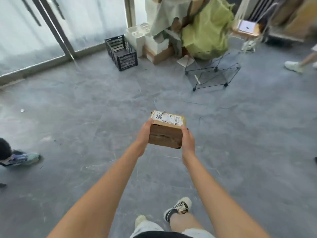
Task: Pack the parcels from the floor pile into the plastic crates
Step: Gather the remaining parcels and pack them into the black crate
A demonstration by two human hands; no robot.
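I hold a small brown cardboard parcel [165, 133] with a white shipping label on top, out in front of me above the grey floor. My left hand [143, 134] grips its left side and my right hand [187, 143] grips its right side, thumbs at the top edge. A black plastic crate [122, 54] stands far ahead by the glass wall, and it looks empty from here. A heap of boxes and covered goods [188, 31] rises to the right of the crate.
A black wire frame on castors [212, 73] stands ahead right. Other people's feet show at the left edge [22, 158] and at the far right [293, 66]. My own shoes [178, 208] are below. A small table with a box [247, 29] stands at the back right.
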